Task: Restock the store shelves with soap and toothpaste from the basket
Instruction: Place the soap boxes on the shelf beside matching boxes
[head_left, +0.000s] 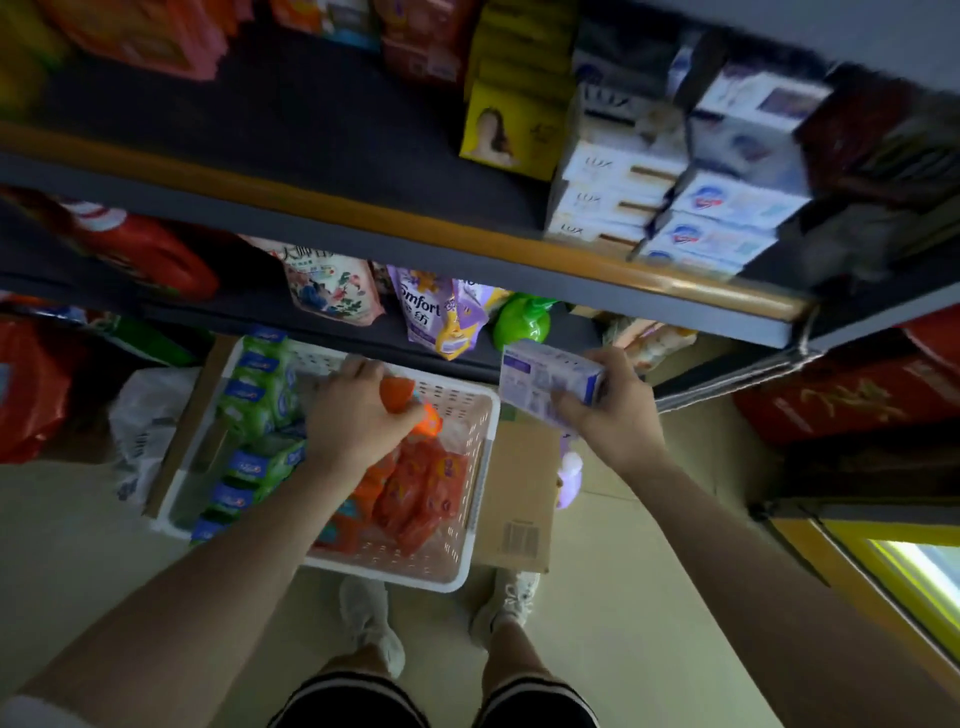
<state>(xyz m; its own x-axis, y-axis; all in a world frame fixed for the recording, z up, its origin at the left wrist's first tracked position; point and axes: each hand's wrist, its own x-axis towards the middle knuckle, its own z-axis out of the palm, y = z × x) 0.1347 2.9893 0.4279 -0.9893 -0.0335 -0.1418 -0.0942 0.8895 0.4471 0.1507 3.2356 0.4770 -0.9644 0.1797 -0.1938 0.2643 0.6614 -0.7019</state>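
A purple-and-white box (550, 382), soap by the look of it though the print is too blurred to read, is sitting in the right hand (602, 402), with the thumb on its near face and the fingers wrapping its far end. That grip is closing firmly around the box and holding it in the air, clear of the basket (483, 415), which is lying below and to the left of it. Straight above the right hand's grip, the shelf (675, 283) is carrying stacked white soap boxes (613, 197) and blue-and-white ones (727, 218) beside them.

The left hand (353, 410) is reaching down into the basket and clutching an orange pack (415, 405), fingers curling over its top. Just under that grip more orange packs (421, 493) are lying loose, and to its left a row of green packs (254, 415) is lining the basket wall. A cardboard carton (519, 493) is lying to the right of the basket on the floor.

The step in hand seems to be picking stock: one item is already lifted and a second is being taken. The next move is likely calling for the right hand to raise its box up to the shelf and set it flat on a matching stack, squared with the boxes already there. The left-hand pack is probably needing a clean lift past the basket rim first.
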